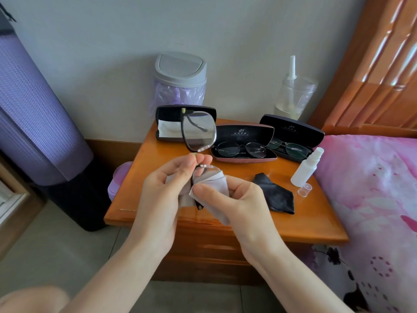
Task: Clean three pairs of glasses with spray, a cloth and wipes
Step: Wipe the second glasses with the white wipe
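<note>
— We are looking at the spray bottle (304, 170) standing uncapped on the nightstand (225, 227), its cap (304, 189) lying just beside it.

— Behind it, the pink case (243, 133) is lying open, holding round glasses (240, 150). The right black case (291, 129) is holding another pair (288, 149), and the left black case (163, 111) only a white cloth (167, 129).

— Farther back, the bin (180, 71) is holding a purple bag, and the jar (295, 96) a little pale liquid.

— Our left hand (167, 177) is pinching the third glasses (198, 132) at the bridge. Our right hand (228, 195) is gripping a grey cloth (216, 179) folded around the lower lens.

— We are holding them above the nightstand's front, on end, with the long axis running upright and the free lens on top.
</note>
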